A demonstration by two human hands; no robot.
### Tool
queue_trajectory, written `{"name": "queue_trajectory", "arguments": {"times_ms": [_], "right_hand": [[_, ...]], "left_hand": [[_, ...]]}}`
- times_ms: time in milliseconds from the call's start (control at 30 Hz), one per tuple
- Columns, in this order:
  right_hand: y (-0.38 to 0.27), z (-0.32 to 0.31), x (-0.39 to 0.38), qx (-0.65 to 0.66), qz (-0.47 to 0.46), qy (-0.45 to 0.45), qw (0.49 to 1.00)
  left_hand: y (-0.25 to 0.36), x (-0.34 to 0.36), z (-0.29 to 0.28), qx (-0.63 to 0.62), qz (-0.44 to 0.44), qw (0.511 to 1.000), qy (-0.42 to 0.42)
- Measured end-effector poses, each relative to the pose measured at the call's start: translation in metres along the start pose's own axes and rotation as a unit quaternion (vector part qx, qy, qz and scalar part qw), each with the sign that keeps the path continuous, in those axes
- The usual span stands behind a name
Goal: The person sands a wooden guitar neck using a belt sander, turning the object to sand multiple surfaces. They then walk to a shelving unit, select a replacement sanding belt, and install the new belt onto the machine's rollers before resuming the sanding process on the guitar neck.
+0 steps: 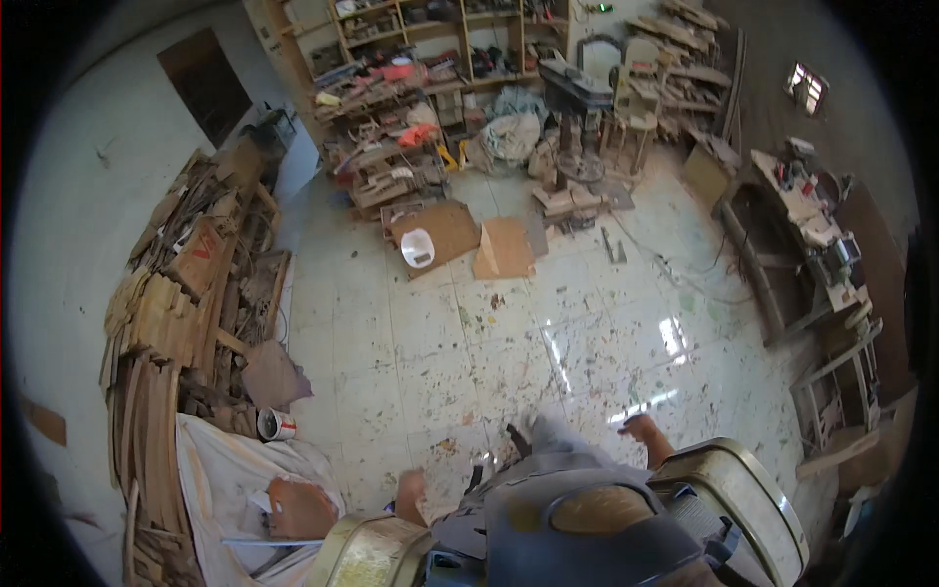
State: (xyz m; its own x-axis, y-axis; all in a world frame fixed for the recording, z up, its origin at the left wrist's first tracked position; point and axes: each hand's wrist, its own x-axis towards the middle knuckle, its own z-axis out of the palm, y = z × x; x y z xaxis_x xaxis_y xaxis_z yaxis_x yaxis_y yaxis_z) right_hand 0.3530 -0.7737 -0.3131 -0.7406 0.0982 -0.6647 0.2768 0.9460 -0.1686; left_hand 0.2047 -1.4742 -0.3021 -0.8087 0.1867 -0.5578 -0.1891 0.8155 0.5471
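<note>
Tiled flr (347, 323), yellowish box (736, 479), round-cornered; R hand (641, 428) nr

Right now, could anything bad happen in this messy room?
Maybe a slip: little scraps are scattered over the shiny tiled floor. The boards along the left wall lie in an uneven pile, so some might slide if bumped. And the left hand and right hand look bare, so handling that wood could mean splinters.
</note>
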Motion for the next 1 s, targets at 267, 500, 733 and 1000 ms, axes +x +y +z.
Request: {"name": "queue_trajectory", "arguments": {"times_ms": [267,500,733,1000], "right_hand": [[0.058,-0.007,0.076,0.228,0.049,0.079,0.969],[-0.041,-0.215,0.145,0.383,0.037,0.082,0.919],[-0.064,-0.318,0.221,0.378,0.03,0.11,0.919],[-0.064,-0.357,0.248,0.439,0.136,0.093,0.883]], "left_hand": [[0.135,0.077,-0.083,-0.336,-0.161,0.913,0.166],[0.168,0.089,-0.045,-0.3,-0.396,0.868,0.005],[0.22,0.192,-0.07,-0.274,-0.326,0.892,-0.15],[0.268,0.446,-0.179,-0.182,-0.179,0.966,-0.051]]}}
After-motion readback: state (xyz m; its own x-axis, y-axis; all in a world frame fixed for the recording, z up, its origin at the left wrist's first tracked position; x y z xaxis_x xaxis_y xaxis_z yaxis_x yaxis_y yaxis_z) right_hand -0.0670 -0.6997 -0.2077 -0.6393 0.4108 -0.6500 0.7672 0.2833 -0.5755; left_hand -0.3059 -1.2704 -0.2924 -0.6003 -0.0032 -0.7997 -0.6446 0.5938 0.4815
